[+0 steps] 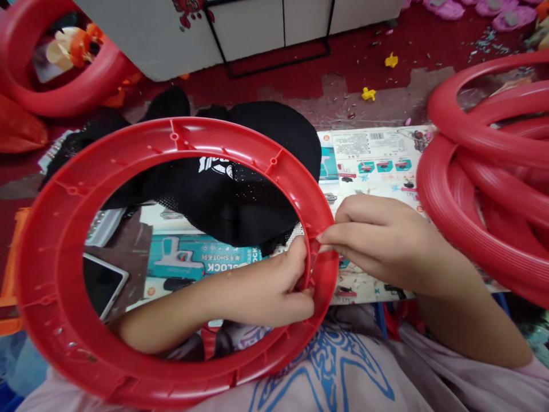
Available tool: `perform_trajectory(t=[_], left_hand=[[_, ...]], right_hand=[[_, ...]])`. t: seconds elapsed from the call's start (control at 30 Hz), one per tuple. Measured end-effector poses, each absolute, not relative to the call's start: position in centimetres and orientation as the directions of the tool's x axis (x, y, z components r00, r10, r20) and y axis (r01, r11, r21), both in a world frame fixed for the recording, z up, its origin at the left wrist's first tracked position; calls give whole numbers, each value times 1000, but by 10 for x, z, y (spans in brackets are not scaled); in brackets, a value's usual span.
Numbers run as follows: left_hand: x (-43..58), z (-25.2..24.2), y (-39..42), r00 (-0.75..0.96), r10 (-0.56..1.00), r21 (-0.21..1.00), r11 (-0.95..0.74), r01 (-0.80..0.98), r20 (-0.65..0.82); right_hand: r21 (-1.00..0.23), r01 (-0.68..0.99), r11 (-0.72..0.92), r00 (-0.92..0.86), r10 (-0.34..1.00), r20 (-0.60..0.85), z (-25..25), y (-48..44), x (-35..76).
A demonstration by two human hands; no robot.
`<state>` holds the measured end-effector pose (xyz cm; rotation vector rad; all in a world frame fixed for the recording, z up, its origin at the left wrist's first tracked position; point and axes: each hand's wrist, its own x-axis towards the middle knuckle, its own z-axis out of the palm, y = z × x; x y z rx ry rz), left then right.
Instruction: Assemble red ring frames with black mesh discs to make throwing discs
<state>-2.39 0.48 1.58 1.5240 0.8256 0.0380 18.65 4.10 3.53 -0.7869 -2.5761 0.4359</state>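
Note:
A large red plastic ring [64, 229] fills the left and middle of the head view, tilted toward me over my lap. My left hand [274, 292] reaches through its opening and grips the inner rim on the right side, fingers closed around the edge. My right hand [377, 234] comes from the right and pinches the same stretch of rim with fingertips pressed together. Whether anything small sits in that pinch is hidden.
A stack of several red rings [484, 189] stands at the right. Another red ring [26, 68] lies at top left. Black mesh cloth [240, 200], printed toy-box cardboard [377, 154] and a phone [103, 283] lie beneath. Yellow plastic bits [368, 94] dot the red floor.

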Motion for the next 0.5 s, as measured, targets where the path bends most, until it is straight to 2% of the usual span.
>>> perform_trajectory(t=[0.33,0.5], left_hand=[[-21,20,2,749,453,863,106,494,-484],[-21,17,-1,766,465,896,195,400,-443]], right_hand=[[-395,413,821,-788,539,298,33,45,189],[-459,420,783,-772,574,273,38,45,191]])
